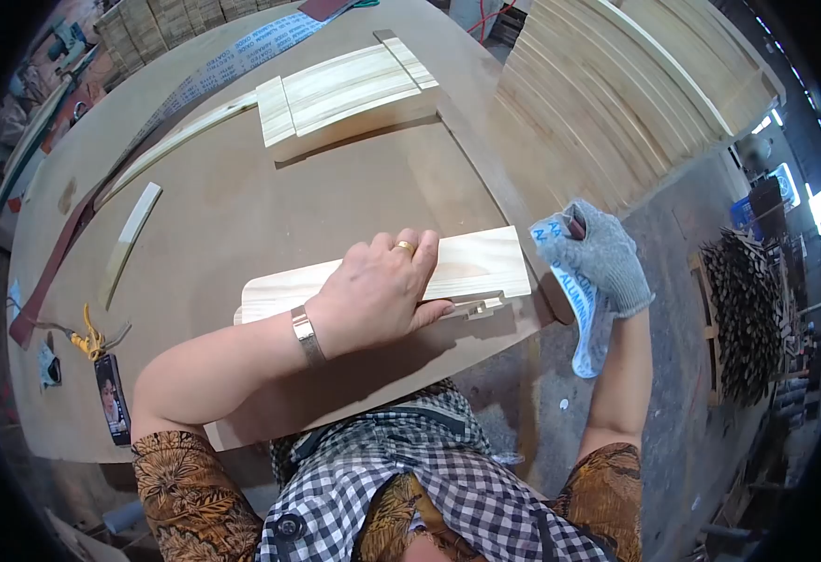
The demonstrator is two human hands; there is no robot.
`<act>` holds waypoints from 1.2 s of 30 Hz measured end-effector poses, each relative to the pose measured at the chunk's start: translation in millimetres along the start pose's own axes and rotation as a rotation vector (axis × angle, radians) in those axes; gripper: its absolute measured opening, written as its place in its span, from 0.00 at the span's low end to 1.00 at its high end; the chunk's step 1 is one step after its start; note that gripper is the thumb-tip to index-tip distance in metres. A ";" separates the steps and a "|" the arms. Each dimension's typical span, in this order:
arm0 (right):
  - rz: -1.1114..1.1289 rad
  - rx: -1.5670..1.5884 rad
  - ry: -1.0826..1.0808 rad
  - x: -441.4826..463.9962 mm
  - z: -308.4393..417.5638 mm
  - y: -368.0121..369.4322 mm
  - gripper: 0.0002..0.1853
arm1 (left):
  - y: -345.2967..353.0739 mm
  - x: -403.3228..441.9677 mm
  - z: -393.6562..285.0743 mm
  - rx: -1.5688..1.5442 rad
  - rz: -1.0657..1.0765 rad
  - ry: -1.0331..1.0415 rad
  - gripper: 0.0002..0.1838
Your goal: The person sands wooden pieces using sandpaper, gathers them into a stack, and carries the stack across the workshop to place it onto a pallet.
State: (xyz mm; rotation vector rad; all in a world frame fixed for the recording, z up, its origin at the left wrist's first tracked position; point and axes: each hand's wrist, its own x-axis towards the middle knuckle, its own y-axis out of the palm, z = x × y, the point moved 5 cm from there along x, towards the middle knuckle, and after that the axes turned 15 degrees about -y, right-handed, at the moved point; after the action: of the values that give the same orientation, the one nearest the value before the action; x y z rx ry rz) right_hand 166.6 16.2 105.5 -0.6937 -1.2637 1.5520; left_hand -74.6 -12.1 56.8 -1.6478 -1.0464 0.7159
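Observation:
My left hand [373, 286], bare with a ring and a wristwatch, is wrapped over a pale wooden board [481, 262] near the table's front edge. Its thumb presses the near side, where a notched edge shows below the top face; whether this is one piece or a stack I cannot tell. In a grey knitted glove, my right hand [602, 258] grips a folded strip of sandpaper [584, 328] with blue print on its white backing. The strip hangs down past the table's right edge, just off the board's right end.
On the brown table [214, 225] lie a block of joined wooden pieces [350, 94], a long sandpaper belt [195, 89], a narrow wood strip [130, 244] and a phone [112, 398]. Stacked boards [607, 103] rise at the back right. A pallet of sticks [757, 318] stands farther right.

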 end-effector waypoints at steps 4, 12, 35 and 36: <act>0.029 -0.084 -0.134 -5.9 50.3 25.9 0.26 | -0.4 -0.7 -0.4 0.006 -0.004 -0.007 0.35; 0.048 0.032 0.117 -27.6 9.3 13.3 0.26 | 0.5 -0.8 0.2 0.012 -0.026 0.002 0.34; -0.198 0.490 -0.014 14.5 -26.9 96.2 0.19 | 4.7 -10.6 3.7 0.077 -0.338 0.041 0.40; -0.020 0.463 -0.006 8.7 -20.0 95.0 0.21 | 2.9 -10.0 4.1 0.084 -0.312 0.025 0.41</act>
State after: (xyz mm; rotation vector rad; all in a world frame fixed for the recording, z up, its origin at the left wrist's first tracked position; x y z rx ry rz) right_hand 149.7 33.9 11.2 -0.3757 -0.8624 1.7477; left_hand -81.7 -19.6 52.5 -1.3779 -1.2048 0.5236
